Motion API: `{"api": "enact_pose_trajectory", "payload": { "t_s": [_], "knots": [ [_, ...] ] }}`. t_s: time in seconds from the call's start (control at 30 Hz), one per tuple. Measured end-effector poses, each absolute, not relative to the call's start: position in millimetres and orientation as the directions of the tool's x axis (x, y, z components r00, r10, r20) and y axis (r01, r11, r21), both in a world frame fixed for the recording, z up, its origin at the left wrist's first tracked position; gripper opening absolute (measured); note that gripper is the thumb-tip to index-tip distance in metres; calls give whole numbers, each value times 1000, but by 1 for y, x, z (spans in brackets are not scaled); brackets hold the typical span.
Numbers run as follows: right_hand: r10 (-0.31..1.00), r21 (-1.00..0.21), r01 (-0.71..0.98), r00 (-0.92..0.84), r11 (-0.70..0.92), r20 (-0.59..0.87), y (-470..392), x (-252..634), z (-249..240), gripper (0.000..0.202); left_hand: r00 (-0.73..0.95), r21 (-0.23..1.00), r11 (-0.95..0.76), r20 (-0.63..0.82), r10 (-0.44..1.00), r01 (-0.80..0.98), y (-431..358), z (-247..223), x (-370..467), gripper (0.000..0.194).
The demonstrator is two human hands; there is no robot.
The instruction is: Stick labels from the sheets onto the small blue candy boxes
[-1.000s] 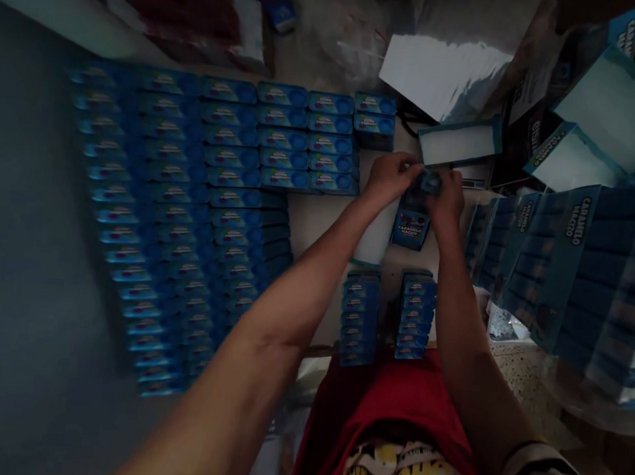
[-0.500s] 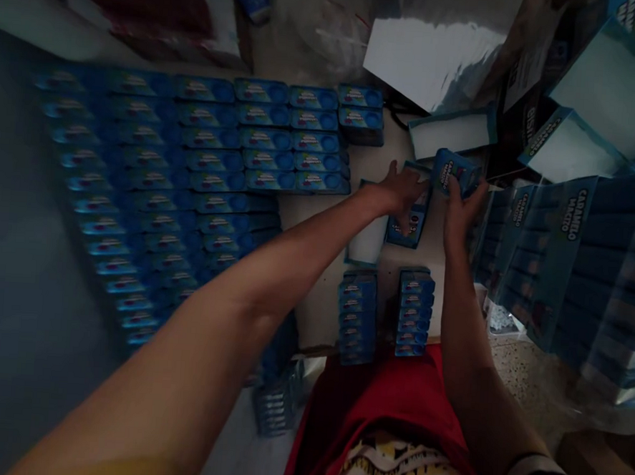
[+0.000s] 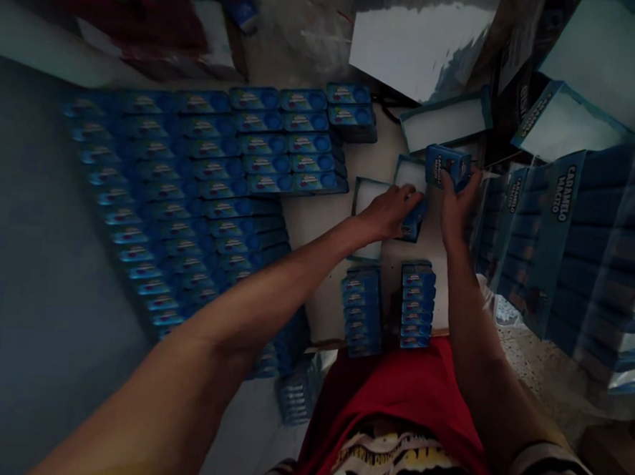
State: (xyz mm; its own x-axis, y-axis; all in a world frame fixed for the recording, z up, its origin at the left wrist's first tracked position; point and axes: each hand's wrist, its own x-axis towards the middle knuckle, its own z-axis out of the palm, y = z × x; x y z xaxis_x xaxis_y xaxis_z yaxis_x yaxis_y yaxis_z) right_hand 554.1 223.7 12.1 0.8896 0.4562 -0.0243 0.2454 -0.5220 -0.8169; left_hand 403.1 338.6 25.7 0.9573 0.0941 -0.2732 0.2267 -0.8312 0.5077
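In the head view, my right hand (image 3: 458,196) grips a small blue candy box (image 3: 444,166) marked "Caramelo Macizo", held just above the table. My left hand (image 3: 388,212) has its fingers curled over another blue box (image 3: 414,220) at the near end of a narrow open tray (image 3: 402,159). White bottom shows at that tray's far end. Left of it, partly behind my left wrist, lies a second open tray (image 3: 357,190) with a white inside. Two short rows of blue boxes, a left row (image 3: 362,312) and a right row (image 3: 417,304), stand near the table's front edge.
Many blue boxes (image 3: 208,166) stand in rows across the table's left side. A further open tray (image 3: 446,123) lies behind my hands. Wrapped stacks of blue cartons (image 3: 559,231) rise at the right, with open trays (image 3: 572,127) above them. A white sheet (image 3: 415,46) sits at the back.
My left hand has moved nearer and its fingers have closed in over the box in the tray. The tray's far end now shows white. My right hand still holds its box.
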Motion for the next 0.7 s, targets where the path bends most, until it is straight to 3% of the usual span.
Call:
{"api": "enact_pose_trajectory", "payload": {
  "t_s": [0.13, 0.27, 0.33, 0.47, 0.6, 0.7],
  "knots": [
    [467, -827, 218, 882, -518, -60, 223, 564, -9, 37, 966, 580, -773, -177, 190, 259, 333, 36, 392, 68],
    [414, -822, 193, 908, -535, -56, 224, 573, -19, 35, 880, 665, -622, -114, 461, 412, 338, 33, 386, 74],
    [380, -827, 190, 925, -530, -31, 224, 572, -15, 37, 850, 677, -586, -115, 515, 446, 343, 31, 387, 76],
    [412, -855, 261, 909, -449, 61, 224, 567, 3, 43, 896, 647, -654, -105, 432, 391, 344, 36, 383, 66],
    [685, -861, 383, 726, -335, 56, 234, 566, 17, 43, 963, 607, -754, -80, 258, 252, 330, 42, 369, 60],
    [811, -834, 438, 585, -336, -20, 250, 569, 18, 43, 966, 596, -767, -62, 250, 236, 323, 40, 363, 60]
  ]
}}
